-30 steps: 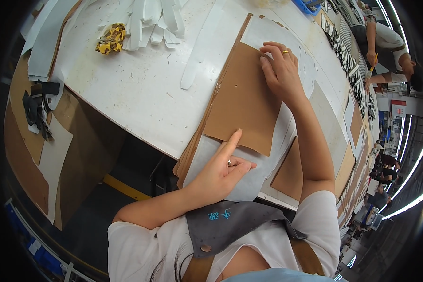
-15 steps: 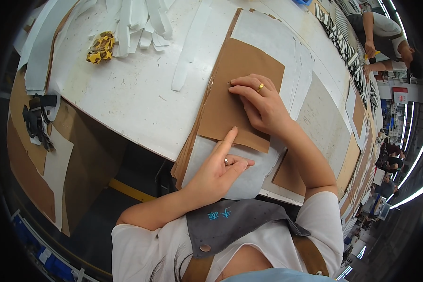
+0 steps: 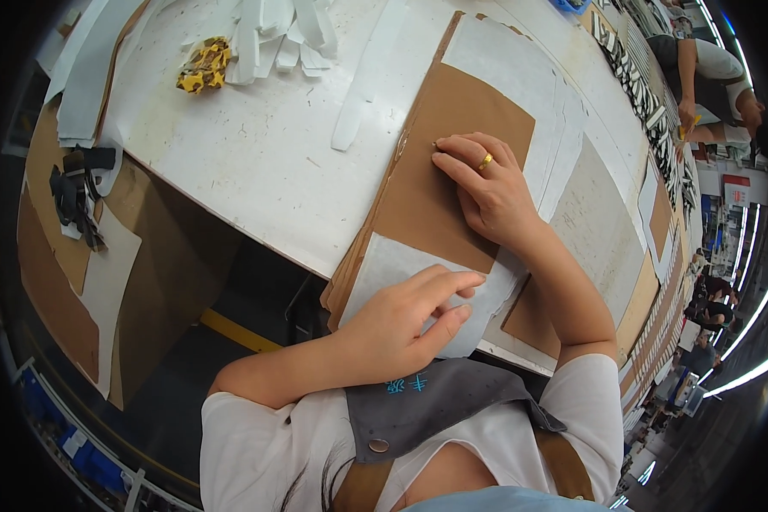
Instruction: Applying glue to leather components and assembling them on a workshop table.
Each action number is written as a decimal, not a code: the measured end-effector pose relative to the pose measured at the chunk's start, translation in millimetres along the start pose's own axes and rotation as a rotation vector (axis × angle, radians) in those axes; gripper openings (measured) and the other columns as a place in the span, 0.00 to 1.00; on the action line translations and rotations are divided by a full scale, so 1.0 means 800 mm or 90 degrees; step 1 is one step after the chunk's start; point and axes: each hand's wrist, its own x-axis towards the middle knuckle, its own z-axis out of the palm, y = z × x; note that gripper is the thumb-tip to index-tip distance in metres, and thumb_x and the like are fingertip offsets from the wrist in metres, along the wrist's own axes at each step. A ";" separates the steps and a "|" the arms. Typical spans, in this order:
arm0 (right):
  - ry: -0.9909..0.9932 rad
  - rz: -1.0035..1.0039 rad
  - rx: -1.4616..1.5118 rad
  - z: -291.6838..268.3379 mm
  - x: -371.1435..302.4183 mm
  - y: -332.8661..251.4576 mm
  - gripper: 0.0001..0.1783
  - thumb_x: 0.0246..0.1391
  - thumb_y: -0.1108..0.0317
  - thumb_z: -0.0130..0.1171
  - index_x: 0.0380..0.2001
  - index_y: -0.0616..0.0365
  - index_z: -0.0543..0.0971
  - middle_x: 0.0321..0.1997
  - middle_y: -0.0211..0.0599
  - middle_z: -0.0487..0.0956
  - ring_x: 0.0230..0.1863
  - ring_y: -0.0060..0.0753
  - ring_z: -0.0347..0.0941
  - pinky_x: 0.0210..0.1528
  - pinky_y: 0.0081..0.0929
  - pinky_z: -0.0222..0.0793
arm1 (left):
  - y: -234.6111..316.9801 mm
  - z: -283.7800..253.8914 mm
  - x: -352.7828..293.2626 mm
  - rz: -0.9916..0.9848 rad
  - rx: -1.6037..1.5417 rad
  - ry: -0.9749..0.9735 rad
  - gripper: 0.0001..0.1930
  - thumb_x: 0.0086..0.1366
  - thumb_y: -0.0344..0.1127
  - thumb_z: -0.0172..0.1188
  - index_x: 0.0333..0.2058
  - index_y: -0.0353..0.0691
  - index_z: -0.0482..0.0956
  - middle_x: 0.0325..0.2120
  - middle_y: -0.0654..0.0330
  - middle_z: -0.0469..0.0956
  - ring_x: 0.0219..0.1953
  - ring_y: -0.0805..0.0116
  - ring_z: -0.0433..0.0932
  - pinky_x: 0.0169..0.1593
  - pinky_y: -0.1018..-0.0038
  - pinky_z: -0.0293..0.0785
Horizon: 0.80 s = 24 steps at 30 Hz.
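Note:
A flat brown sheet (image 3: 452,111), leather-like, lies on a stack of whitish-grey sheets (image 3: 486,47) with brown edges. My right hand (image 3: 491,183), a gold ring on one finger, rests on the brown sheet with its fingertips drawn together. A tiny light speck shows at those fingertips; what they hold, if anything, is too small to name. Over the pale sheet just below the brown one is my left hand (image 3: 414,320). Its fingers are loosely bent and apart, holding nothing, pointing toward the brown sheet's lower right corner.
White strips (image 3: 286,34) and a yellow-and-dark patterned bundle (image 3: 205,66) lie at the far left of the white table (image 3: 256,154). Left of it, dark scraps (image 3: 78,192) sit on brown board. A grey panel (image 3: 593,200) lies to the right. A co-worker (image 3: 700,77) works at the far right.
My left hand has drawn its extended index finger back from the brown sheet's lower edge, turning so its fingers point right. My right hand keeps its place on the sheet. The view has shifted slightly.

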 end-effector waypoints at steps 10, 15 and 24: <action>-0.012 0.017 -0.038 -0.005 0.006 -0.007 0.23 0.38 0.81 0.52 0.42 0.54 0.72 0.47 0.34 0.70 0.50 0.39 0.65 0.55 0.37 0.56 | -0.034 0.003 0.019 0.215 0.611 0.264 0.24 0.57 0.33 0.53 0.51 0.28 0.61 0.50 0.42 0.60 0.58 0.44 0.55 0.60 0.55 0.52; 0.030 0.011 -0.014 0.000 0.016 -0.018 0.16 0.47 0.70 0.54 0.42 0.52 0.72 0.47 0.28 0.71 0.51 0.31 0.65 0.58 0.36 0.55 | -0.034 0.001 0.018 0.214 0.621 0.246 0.25 0.57 0.34 0.53 0.51 0.27 0.61 0.50 0.41 0.61 0.57 0.45 0.56 0.59 0.55 0.52; 0.024 0.032 -0.057 0.012 0.035 0.017 0.15 0.54 0.64 0.49 0.45 0.52 0.72 0.48 0.28 0.72 0.54 0.32 0.63 0.60 0.36 0.52 | -0.028 -0.008 0.016 0.215 0.609 0.223 0.24 0.57 0.34 0.53 0.51 0.28 0.62 0.50 0.44 0.62 0.57 0.47 0.57 0.60 0.56 0.53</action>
